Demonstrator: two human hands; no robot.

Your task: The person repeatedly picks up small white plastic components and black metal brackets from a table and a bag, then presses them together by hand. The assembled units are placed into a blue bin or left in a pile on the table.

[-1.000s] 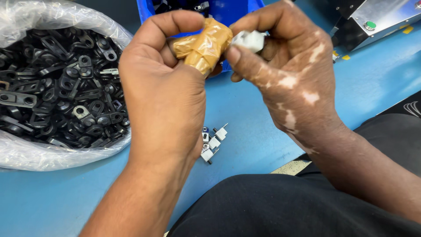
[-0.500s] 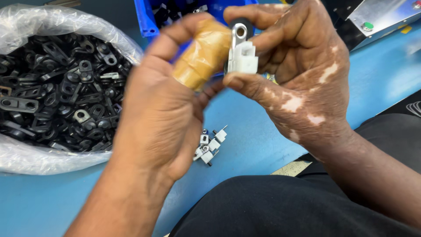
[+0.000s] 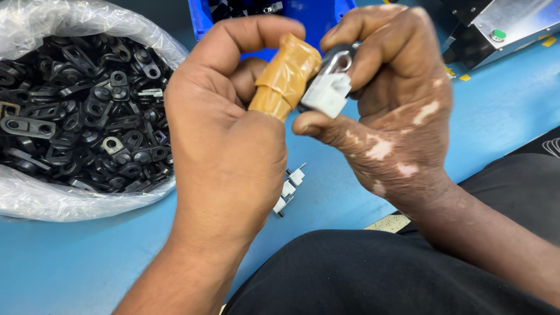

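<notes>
Both hands are up over the blue table (image 3: 87, 262), close together in the middle of the view. The left hand (image 3: 227, 146) is curled shut, its thumb wrapped in tan tape (image 3: 286, 76), and that taped thumb presses against the small white plastic block (image 3: 328, 93). The right hand (image 3: 391, 105) has the block pinched, thumb underneath, forefinger over the top. A dark metal tab with a round hole (image 3: 338, 60) sticks up from the far side of the block, right under the forefinger. So the piece is gripped from both sides, held in the air above the table, touching nothing else.

Down on the table, just below the hands, lies a small cluster of white pieces with metal pins (image 3: 289, 191), near the person's black-clad lap (image 3: 373, 274). To the left sits a clear plastic bag (image 3: 70, 198), open and full of black metal tabs (image 3: 81, 122). At the far edge there is a blue bin (image 3: 321, 11), partly hidden behind the fingers. Far right, a grey metal machine housing with a green button (image 3: 497, 35) stands on the table, well apart from the hands.
</notes>
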